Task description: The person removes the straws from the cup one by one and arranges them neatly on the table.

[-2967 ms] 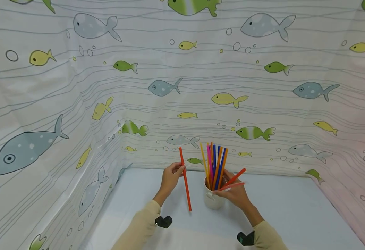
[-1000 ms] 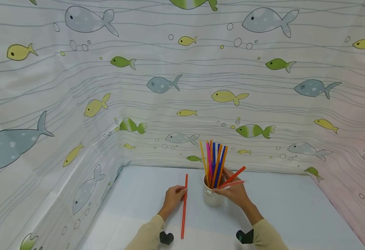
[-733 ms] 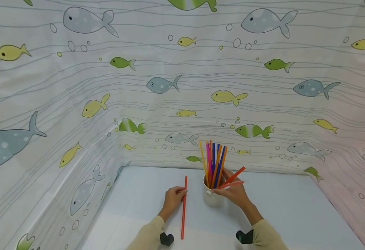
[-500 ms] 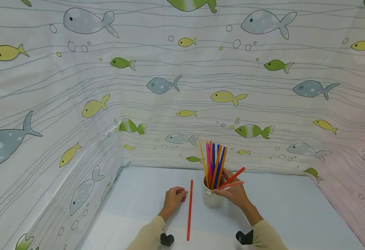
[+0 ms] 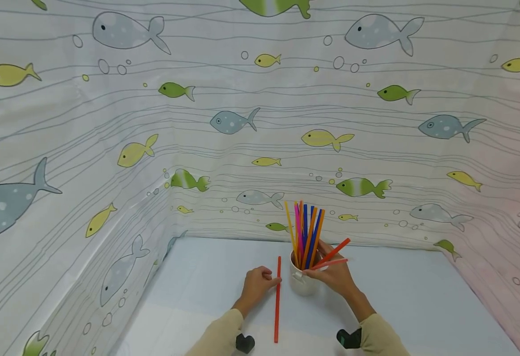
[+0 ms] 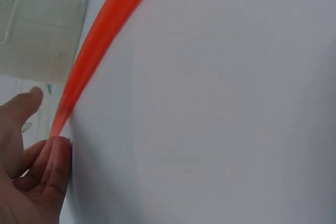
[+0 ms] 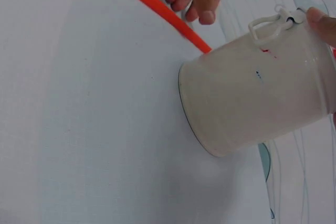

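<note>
A long red straw [image 5: 277,311] lies on the white table, between my left hand and the pot. My left hand [image 5: 257,288] is right beside it, the thumb tip at the straw in the head view. The left wrist view shows the thumb lifted and the other fingers loosely bent by the straw's far end [image 6: 97,40]. My right hand [image 5: 337,278] grips the rim of a small white pot [image 5: 302,285], which stands upright with a small wire loop on its side [image 7: 268,30]. Yellow, pink, blue and orange straws [image 5: 306,242] stand in the pot.
Two red straws [image 5: 337,248] lean out of the pot to the right, over my right hand. A fish-patterned cloth [image 5: 286,113] rises behind the table [image 5: 398,296] and along both sides. Each sleeve has a dark wrist piece [image 5: 349,338].
My left hand lowered the upright red straw onto the table and released it. The straw then shifted right, and the left hand followed. My right hand stayed at the pot.
</note>
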Action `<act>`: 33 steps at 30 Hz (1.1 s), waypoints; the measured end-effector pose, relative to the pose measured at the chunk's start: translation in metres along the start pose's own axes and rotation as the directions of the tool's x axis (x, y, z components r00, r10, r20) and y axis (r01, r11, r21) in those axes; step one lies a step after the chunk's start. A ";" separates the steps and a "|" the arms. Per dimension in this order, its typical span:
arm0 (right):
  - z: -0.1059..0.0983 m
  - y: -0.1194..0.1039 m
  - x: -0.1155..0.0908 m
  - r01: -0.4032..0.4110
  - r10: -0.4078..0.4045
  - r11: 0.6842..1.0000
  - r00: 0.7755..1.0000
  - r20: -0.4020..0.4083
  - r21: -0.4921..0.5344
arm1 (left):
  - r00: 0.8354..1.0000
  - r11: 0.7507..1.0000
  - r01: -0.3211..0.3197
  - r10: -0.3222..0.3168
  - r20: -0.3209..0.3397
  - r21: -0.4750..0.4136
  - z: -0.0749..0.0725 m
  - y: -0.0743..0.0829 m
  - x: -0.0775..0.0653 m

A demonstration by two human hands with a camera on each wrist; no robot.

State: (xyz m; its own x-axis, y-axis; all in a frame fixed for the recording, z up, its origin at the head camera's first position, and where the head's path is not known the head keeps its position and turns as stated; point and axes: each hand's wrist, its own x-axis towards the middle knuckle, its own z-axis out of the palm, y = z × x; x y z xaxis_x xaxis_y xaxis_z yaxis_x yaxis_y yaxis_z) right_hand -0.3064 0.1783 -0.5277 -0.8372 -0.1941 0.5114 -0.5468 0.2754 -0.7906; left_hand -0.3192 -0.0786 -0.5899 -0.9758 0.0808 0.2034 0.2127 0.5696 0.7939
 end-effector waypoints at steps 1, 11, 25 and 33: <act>0.000 -0.004 0.000 -0.002 0.002 1.000 1.000 0.001 0.006 | 1.000 1.000 0.009 -0.009 0.011 0.016 0.002 0.002 0.000; -0.004 -0.027 0.000 0.004 -0.005 1.000 0.999 0.042 0.026 | 0.998 0.998 0.039 -0.041 0.041 0.058 0.002 0.005 0.000; -0.003 -0.024 -0.002 0.012 -0.014 0.999 0.999 0.036 0.053 | 1.000 0.999 0.010 -0.008 -0.022 0.050 -0.007 0.001 -0.007; -0.004 -0.025 -0.002 -0.011 0.009 0.999 0.999 0.038 0.050 | 1.000 0.999 0.000 0.001 -0.017 0.050 -0.008 -0.002 -0.006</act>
State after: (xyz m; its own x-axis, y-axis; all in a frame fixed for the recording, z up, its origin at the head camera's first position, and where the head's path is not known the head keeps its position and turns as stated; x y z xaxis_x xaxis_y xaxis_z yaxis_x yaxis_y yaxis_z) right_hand -0.2912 0.1753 -0.5081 -0.8410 -0.2272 0.4911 -0.5363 0.2300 -0.8121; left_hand -0.3131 -0.0871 -0.5880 -0.9745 0.0675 0.2140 0.2101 0.6095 0.7645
